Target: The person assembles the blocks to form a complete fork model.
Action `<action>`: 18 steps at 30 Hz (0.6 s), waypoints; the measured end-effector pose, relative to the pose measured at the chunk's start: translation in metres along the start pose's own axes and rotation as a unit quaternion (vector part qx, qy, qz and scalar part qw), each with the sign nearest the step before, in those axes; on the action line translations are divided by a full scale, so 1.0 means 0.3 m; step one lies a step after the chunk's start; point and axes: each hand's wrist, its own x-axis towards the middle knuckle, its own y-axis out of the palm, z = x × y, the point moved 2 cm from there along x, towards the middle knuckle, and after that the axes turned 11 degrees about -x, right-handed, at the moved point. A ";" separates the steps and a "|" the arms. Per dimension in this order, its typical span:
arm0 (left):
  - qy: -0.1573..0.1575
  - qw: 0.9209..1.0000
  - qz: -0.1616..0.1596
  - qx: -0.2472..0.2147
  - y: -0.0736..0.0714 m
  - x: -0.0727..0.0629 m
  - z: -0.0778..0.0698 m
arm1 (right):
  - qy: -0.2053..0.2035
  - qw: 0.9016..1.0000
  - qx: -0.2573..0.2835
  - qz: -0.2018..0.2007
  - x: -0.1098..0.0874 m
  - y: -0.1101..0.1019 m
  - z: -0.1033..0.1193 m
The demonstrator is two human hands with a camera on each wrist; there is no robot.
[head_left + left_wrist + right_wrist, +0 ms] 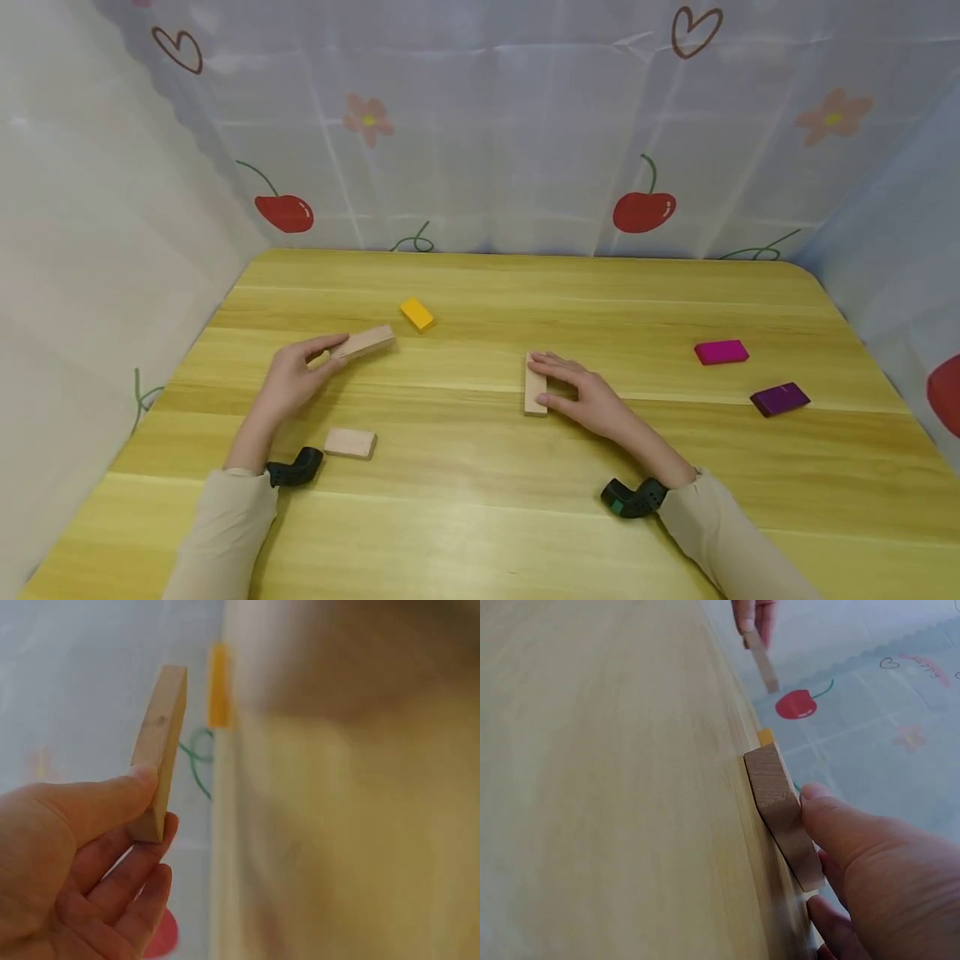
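In the head view my left hand pinches a plain wooden block near one end, thumb on one side and fingers on the other. The left wrist view shows this wooden block raised off the table, its far end free. Around a second plain wooden block, lying at mid-table, my right hand has its thumb and fingers. Seen from the right wrist, that block rests on the tabletop with the thumb against its edge; the other fingers are partly hidden.
A yellow block lies beyond the raised block. Another plain wooden block sits near the left wrist. Toward the right are a magenta block and a purple block. Patterned curtains surround the wooden table.
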 end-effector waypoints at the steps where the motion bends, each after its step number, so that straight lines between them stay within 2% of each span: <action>1: 0.005 1.000 0.003 0.002 0.007 0.010 -0.019 | -0.001 1.000 -0.001 0.001 0.001 0.000 0.000; 5: 0.021 1.000 0.018 -0.006 0.061 0.065 -0.118 | 0.000 1.000 -0.004 0.003 -0.001 0.000 -0.002; 9: 0.049 0.998 0.040 -0.027 0.151 0.135 -0.203 | -0.002 1.000 -0.003 -0.003 -0.005 -0.003 0.001; 14: 0.077 0.993 0.081 -0.043 0.291 0.207 -0.258 | -0.014 1.000 -0.001 -0.010 -0.001 -0.005 0.009; 18: 0.074 0.990 0.110 -0.056 0.406 0.250 -0.274 | -0.018 1.000 -0.001 -0.010 0.002 0.000 0.006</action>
